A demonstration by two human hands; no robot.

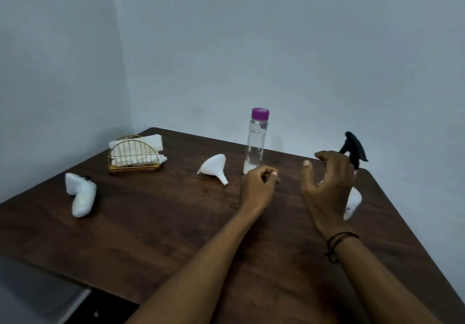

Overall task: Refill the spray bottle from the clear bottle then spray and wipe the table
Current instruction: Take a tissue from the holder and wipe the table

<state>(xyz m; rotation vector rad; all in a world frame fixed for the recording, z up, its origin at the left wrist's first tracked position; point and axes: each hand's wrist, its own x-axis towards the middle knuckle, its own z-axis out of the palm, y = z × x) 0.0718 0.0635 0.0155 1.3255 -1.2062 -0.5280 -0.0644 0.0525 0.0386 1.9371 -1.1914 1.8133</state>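
A clear bottle with a purple cap stands upright near the far edge of the dark wooden table. A white funnel lies on its side to the left of it. The white spray bottle with a black trigger head stands at the right, mostly hidden behind my right hand. That hand hovers in front of it with fingers curved and spread, holding nothing. My left hand floats just in front of the clear bottle's base, fingers curled loosely, nothing in it.
A gold wire holder with folded white cloths stands at the back left. A white controller-like object lies near the left edge. Walls meet behind the table's far corner. The near left table edge drops to a grey floor.
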